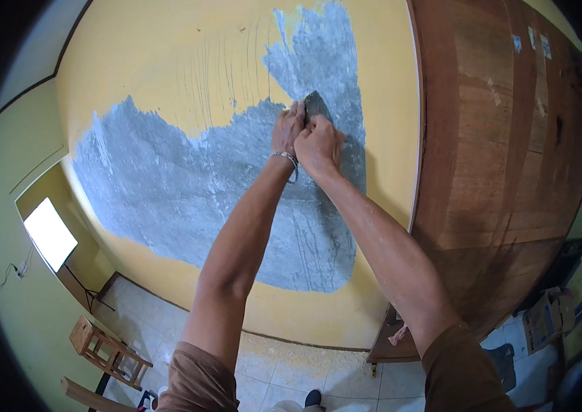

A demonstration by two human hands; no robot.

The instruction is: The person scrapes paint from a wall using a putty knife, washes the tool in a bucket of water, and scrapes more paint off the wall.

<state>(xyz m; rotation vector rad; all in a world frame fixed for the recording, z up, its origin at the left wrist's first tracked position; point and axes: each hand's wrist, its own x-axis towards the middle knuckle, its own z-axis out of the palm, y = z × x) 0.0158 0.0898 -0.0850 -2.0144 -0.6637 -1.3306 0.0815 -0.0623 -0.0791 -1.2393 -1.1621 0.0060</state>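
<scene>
A wall stands before me with yellow paint (152,62) around a large, ragged grey patch of bare plaster (167,190). My right hand (320,141) is closed around a dark flat scraper (315,105), whose blade lies against the wall near the upper right of the patch. My left hand (288,129), with a bracelet at its wrist, is just left of the scraper; its fingertips touch or nearly touch the blade's edge. The scraper's handle is hidden in my right fist. Thin dark streaks run down the yellow paint above the patch.
A tall brown wooden cabinet (481,154) stands close on the right. At lower left are a wooden stool (108,350) and a bright light panel (51,234) on a stand. Paint debris (296,355) litters the tiled floor at the wall's foot. A cardboard box (548,319) sits at far right.
</scene>
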